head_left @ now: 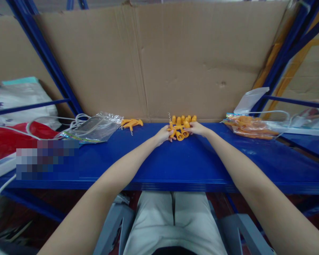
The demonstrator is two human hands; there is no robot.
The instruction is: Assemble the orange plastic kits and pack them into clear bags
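Observation:
My left hand (163, 136) is closed on an orange corkscrew (171, 125) whose metal spiral points upward. Close by on the right, my right hand (199, 129) has its fingers closed around an orange bell-shaped cap (186, 124). Between the hands lie more orange pieces, among them two caps (180, 136) with their open ends facing me. Behind them, several orange caps (183, 118) stand in a row by the cardboard. Further left rests a small pile of orange corkscrews (132, 123), spirals pointing down toward me. My fingers partly cover the pieces they hold.
A blue shelf surface (159, 166) carries everything, with a cardboard wall (191, 60) behind. On the left are an opened clear plastic bag (98, 129), white cables and a red item (16, 136). A bag of orange pieces (248, 125) and a white power strip (300, 128) lie right.

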